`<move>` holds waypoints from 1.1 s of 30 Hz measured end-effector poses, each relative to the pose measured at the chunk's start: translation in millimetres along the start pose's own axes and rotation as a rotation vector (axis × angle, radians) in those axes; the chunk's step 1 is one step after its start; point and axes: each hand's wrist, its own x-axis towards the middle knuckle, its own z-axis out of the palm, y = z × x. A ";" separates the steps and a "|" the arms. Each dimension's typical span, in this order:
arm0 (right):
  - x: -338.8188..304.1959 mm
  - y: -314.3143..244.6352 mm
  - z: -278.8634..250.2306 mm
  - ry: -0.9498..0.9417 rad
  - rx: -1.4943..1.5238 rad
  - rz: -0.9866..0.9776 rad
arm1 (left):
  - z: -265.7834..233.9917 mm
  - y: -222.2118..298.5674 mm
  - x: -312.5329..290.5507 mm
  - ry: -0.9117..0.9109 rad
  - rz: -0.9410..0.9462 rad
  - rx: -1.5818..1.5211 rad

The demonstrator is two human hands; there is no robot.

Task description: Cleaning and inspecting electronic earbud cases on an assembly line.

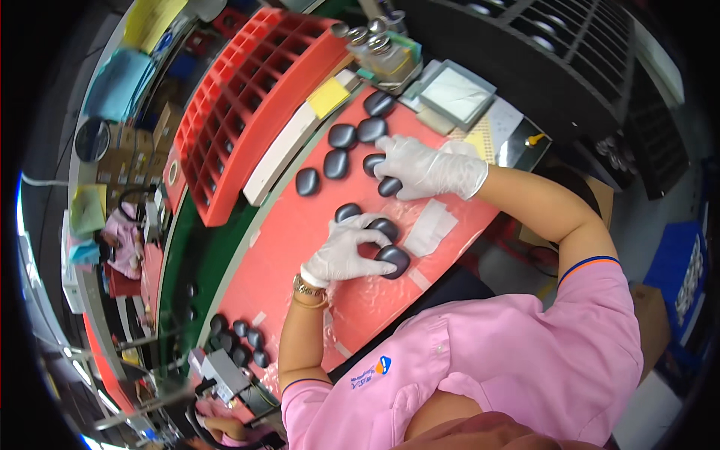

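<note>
On the pink tabletop lie several dark, glossy, rounded pebble-shaped cases. My left hand [341, 253], in a white glove, curls its thumb and fingers round a dark rounded case [393, 262] near the table's front edge. A second case [384, 228] is against its fingers, and another [347, 213] sits just beyond them. Farther right, my gloved right hand [431, 166] has its fingers bent over two cases, one [372, 164] partly under the fingers and one [389, 187] by the thumb side. Loose cases [336, 164] stand in a group left of my right hand.
A red slotted rack [262, 97] stands beyond the pink table [262, 289], beside a green conveyor strip [184, 277]. Metal-topped bottles [384, 56] and a grey tray with a pale pad [457, 94] are at the far right. More dark cases [240, 341] cluster at left.
</note>
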 end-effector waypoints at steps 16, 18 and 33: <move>-194.0 114.1 -244.1 0.436 -0.008 0.801 | -38.8 54.1 33.8 -0.001 0.030 0.085; -187.3 155.6 -254.5 0.679 -0.207 0.741 | -50.4 72.8 59.0 0.095 0.143 0.273; -141.8 234.8 -237.0 0.066 -0.481 1.076 | -158.8 136.2 411.0 0.673 0.480 1.196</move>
